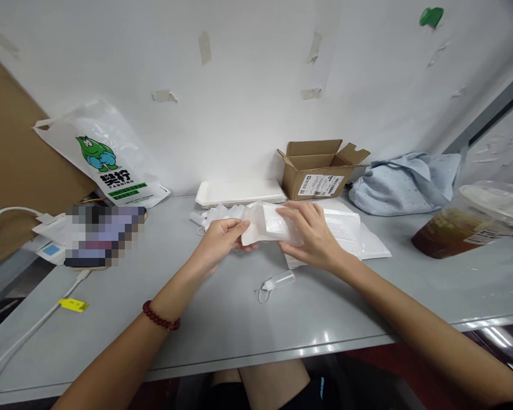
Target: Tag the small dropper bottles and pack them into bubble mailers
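Observation:
Between my hands is a white bubble mailer (272, 221), raised just above the table. My left hand (223, 242) pinches its left end, thumb on top. My right hand (311, 234) is closed over its right part, fingers bent across the upper side. Whether anything is inside the mailer cannot be seen. A small clear squeeze bottle (283, 279) with a white tip and a looped cap strap lies on the table in front of the hands. Several similar bottles (222, 213) lie behind my left hand, partly covered. Flat white mailers (346, 229) lie under and beyond my right hand.
A stack of white mailers (241, 192) and an open cardboard box (318, 173) stand by the wall. To the right are a light blue fabric bag (404, 185) and a drink cup (457, 228). A phone (123, 230), white cable (38, 322) and printed plastic bag (111, 154) are left.

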A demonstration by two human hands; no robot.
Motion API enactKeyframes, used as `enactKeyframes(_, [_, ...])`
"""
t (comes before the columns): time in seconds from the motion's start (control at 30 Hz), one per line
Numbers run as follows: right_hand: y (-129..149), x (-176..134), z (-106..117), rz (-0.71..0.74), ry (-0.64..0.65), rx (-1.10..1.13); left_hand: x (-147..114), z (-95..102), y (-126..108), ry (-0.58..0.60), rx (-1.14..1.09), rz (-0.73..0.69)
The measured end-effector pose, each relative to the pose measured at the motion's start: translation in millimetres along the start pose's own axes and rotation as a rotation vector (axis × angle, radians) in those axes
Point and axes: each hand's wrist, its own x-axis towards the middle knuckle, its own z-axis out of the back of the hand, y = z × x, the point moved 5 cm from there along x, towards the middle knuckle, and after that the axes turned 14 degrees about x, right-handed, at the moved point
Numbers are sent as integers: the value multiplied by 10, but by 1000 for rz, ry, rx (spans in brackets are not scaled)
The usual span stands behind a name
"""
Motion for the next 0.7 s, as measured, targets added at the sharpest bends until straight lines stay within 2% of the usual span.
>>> enactKeyframes(0.13, [-168,1,114,-94,-93,-11,-61,-84,-46,128,264,2])
enactKeyframes(0.27, [-374,-13,178,-214,-118,-5,-173,-273,-23,342,622,-178])
enactKeyframes(0.33, [-439,-23,171,-254,-96,1,-217,-347,13,388,742,-269])
enactKeyframes(0.43, [-477,-37,126,-291,-40,3,-239,-393,38,400,796,-304])
enactKeyframes(0.57, [-470,-48,69,-308,28,4,-219,-334,-52,399,652,-245])
enactKeyframes(0.63, [-458,-46,59,-302,43,12,-186,-230,-145,318,522,-237])
enactKeyframes(0.7, [-440,-41,62,-290,41,25,-144,-73,-220,151,403,-233])
